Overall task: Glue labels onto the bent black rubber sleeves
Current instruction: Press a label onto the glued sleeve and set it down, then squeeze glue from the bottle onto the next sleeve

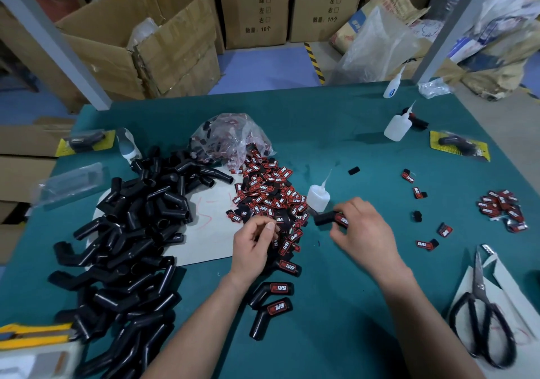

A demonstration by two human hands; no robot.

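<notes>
- Right hand grips a bent black rubber sleeve just beside the small clear plastic glue bottle.
- Left hand, left of the bottle, curls over heaped red-and-black labels; its hold is unclear.

Bare desk between left hand and right hand: open lane. Glue bottle upright just beyond right hand, close beside held sleeve. Label pile under and beyond left hand; sleeve heap blocks further left. Labelled sleeves beside left wrist. Loose labels, scissors right of right hand.
</notes>
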